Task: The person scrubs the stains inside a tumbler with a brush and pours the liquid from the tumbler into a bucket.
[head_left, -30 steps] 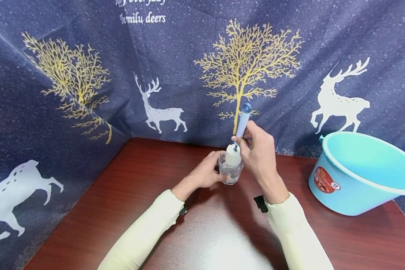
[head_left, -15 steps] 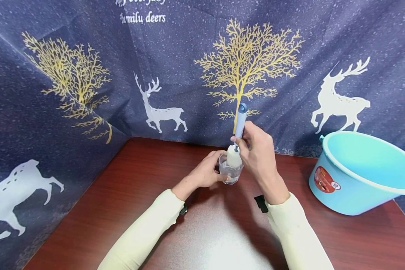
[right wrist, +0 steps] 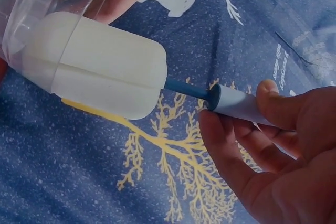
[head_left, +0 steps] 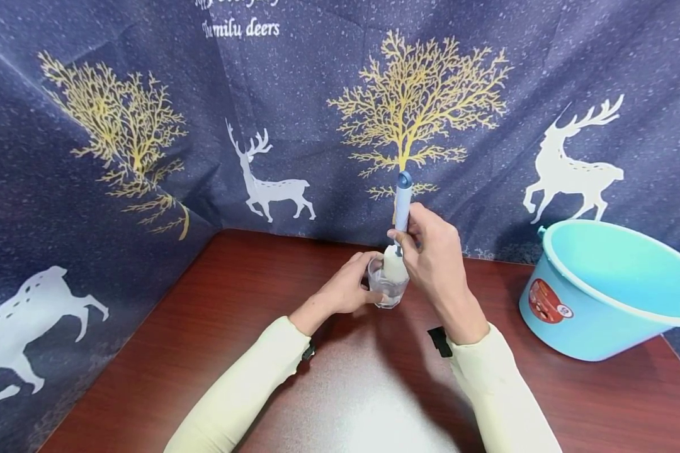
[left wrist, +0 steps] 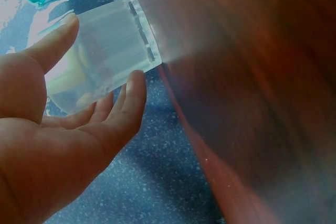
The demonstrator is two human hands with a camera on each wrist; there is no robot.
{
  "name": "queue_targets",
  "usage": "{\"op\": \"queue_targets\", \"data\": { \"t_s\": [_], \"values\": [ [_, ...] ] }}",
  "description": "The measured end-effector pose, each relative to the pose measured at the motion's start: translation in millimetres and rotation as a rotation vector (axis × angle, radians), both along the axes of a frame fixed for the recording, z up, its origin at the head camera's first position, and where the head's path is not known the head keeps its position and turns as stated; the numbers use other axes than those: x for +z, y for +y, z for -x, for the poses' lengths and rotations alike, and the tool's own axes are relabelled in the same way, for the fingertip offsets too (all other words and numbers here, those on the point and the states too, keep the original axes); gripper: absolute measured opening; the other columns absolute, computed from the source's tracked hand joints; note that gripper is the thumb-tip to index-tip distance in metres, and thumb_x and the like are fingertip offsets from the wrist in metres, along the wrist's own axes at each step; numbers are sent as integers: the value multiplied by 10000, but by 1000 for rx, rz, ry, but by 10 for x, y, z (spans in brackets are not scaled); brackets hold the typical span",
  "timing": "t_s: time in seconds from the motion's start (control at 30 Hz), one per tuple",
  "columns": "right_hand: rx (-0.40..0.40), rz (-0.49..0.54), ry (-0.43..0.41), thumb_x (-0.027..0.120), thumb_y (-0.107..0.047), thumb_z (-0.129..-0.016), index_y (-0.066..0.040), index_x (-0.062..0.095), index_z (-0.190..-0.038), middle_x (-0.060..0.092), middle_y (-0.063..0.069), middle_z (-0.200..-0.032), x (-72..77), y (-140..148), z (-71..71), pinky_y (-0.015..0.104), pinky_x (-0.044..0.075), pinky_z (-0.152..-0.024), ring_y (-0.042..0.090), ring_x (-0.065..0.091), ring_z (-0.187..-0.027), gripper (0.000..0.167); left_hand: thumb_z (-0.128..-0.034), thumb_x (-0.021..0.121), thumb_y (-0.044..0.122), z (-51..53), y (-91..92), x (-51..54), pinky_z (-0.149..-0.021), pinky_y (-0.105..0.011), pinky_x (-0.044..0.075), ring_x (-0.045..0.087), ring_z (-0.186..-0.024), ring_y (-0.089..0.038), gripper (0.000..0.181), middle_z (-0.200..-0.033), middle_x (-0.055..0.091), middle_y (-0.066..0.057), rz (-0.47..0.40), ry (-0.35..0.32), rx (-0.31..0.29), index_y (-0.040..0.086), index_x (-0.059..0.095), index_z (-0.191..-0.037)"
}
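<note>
both hands are occupied: clear cup [left wrist: 115,35] gripped by left hand [head_left: 347,289], brush handle [right wrist: 236,104] pinched above it by right hand [head_left: 437,251]. sponge head [right wrist: 121,61] is tucked partly inside the cup. cup's probably stiff, slippery if wet; sponge head's likely soft, best steered by the handle.

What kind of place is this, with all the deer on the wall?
Probably an indoor table spot, though I can't tell which room. There's a shiny reddish-brown table, a dark blue cloth printed with white deer behind it, and a light blue bucket.
</note>
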State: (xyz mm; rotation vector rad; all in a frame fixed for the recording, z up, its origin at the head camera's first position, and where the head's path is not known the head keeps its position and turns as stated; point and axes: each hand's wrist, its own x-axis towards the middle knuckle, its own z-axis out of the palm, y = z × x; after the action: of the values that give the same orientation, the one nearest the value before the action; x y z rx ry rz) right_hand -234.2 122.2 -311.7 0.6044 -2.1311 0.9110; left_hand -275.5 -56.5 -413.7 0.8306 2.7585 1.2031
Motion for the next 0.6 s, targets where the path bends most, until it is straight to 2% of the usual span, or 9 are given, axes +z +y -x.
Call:
{"op": "queue_targets", "data": {
  "t_s": [0.37,0.6],
  "values": [
    [14,-8,-4,851,-63,-892,-43,650,-947,683,72,-752,17,-5,-26,326,416,-572,187,530,-615,209,-875,894,183,7,2,-18,-1050,-352,512,612,-1195,-225,774,-1345,556,-109,10,-12,9,76,477,-1519],
    [27,0,-20,850,-50,-889,-42,650,-949,730,77,-800,40,-4,-46,330,454,-587,179,611,-646,209,-873,894,187,14,4,-23,-1052,-350,510,613,-1192,-224,787,-1350,552,-107,18,-13,15,71,471,-1527]
  ]
}}
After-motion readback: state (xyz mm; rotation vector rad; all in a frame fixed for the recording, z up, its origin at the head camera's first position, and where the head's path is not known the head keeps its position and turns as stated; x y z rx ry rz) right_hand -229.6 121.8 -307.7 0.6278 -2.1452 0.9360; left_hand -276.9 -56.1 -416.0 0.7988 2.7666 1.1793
